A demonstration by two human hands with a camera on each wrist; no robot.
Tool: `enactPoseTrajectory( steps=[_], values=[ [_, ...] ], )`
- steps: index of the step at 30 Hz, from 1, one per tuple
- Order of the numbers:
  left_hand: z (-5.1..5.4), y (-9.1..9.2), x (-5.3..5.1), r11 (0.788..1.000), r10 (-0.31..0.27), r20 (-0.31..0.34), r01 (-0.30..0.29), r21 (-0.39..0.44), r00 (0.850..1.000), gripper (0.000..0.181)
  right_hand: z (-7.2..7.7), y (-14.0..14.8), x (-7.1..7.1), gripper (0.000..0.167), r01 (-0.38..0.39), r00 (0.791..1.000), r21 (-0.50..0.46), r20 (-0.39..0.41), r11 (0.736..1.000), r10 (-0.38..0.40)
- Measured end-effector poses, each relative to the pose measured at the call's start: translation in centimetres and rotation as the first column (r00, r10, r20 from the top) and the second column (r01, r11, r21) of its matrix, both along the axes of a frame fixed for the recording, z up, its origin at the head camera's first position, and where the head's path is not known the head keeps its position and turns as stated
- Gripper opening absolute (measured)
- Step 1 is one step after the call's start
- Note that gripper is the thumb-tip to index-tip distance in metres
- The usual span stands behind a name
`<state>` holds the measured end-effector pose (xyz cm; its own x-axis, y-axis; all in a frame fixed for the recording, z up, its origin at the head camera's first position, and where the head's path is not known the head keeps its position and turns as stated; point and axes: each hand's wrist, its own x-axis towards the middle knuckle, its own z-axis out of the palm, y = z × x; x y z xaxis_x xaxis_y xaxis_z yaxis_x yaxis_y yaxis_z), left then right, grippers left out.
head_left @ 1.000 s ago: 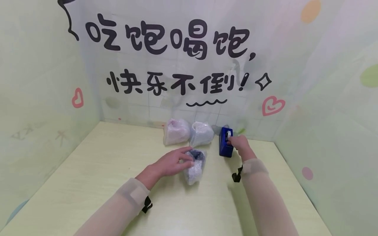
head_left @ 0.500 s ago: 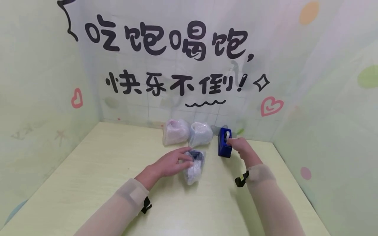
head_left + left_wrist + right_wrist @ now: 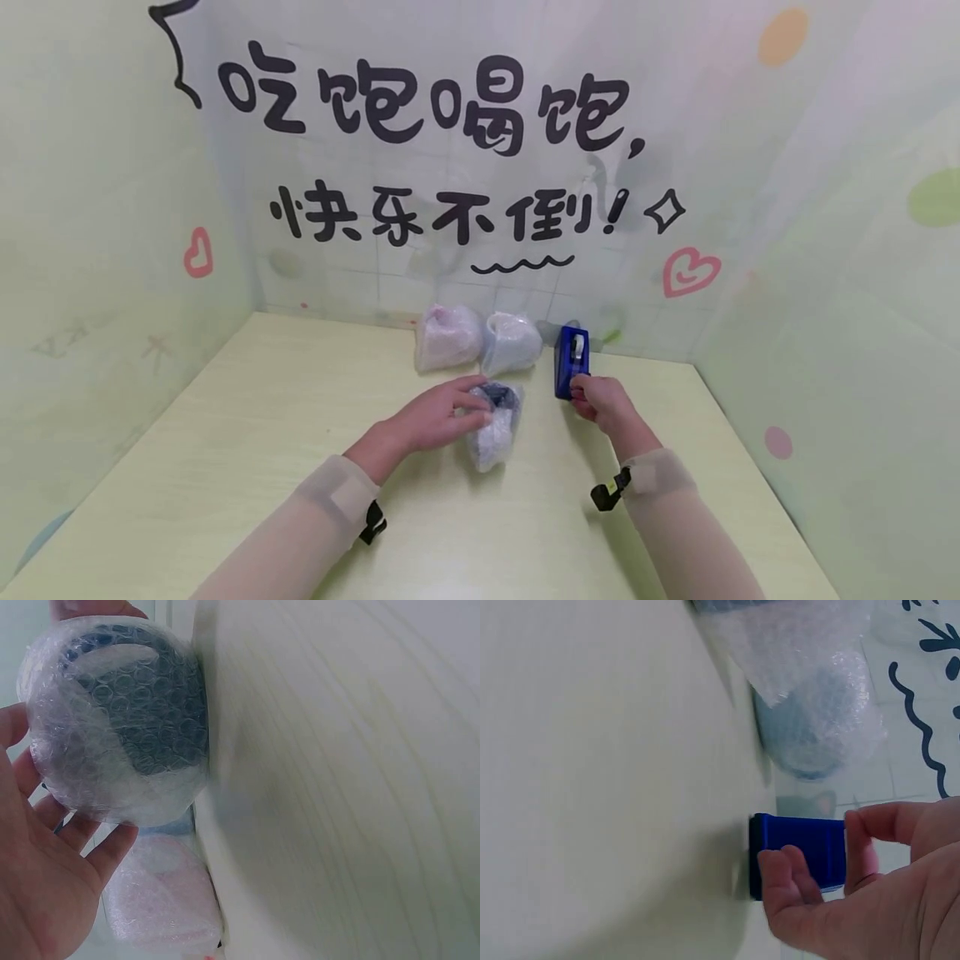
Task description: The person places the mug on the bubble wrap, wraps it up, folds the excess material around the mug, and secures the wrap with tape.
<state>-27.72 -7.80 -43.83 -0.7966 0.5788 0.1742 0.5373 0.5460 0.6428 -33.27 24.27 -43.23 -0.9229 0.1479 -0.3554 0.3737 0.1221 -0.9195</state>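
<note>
In the head view my left hand [image 3: 438, 414] holds a bubble-wrapped cup [image 3: 493, 442] on the table. The left wrist view shows its fingers around the side of the wrapped cup [image 3: 131, 720], whose dark blue inside shows through the bubbles. My right hand [image 3: 611, 408] is at the near end of a blue tape dispenser [image 3: 562, 371]. Thumb and forefinger are pinched together there, apparently on the end of the tape, which is too small to make out clearly. In the right wrist view other fingertips lie in front of the dispenser [image 3: 817, 844].
Two more bubble-wrapped items, one pinkish [image 3: 450, 342] and one whitish [image 3: 512, 346], stand side by side near the back wall [image 3: 337, 283]. Both stand on the pale wooden table [image 3: 262, 417]. Printed walls enclose the table at the back and both sides.
My right hand has moved from the tape roll towards me, to the near end of the dispenser, uncovering the roll. The left hand and the wrapped cup stay in place.
</note>
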Motion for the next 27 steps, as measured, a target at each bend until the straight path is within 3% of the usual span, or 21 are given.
enactPoseTrajectory(
  steps=[7,13,24,27],
  values=[
    [0.0,0.0,-0.1,1.0,0.002,0.005,-0.002,0.003,1.0,0.042,-1.9,1.1,1.4,0.012,-0.068,0.989,-0.01,-0.134,0.998,0.066],
    [-0.2,0.0,-0.2,1.0,0.005,0.009,-0.005,0.0,1.0,0.043,-2.9,2.3,2.2,0.016,-0.245,0.949,-0.009,-0.21,0.97,0.237],
    [-0.1,0.0,0.1,1.0,0.016,0.018,-0.016,0.004,1.0,0.042,-3.6,3.9,3.0,0.023,-0.48,0.851,0.001,-0.243,0.877,0.466],
    [0.0,0.0,0.2,1.0,0.014,0.018,-0.014,0.001,1.0,0.043,-3.3,3.8,3.4,0.024,-0.478,0.857,0.012,-0.214,0.878,0.47]
  ],
)
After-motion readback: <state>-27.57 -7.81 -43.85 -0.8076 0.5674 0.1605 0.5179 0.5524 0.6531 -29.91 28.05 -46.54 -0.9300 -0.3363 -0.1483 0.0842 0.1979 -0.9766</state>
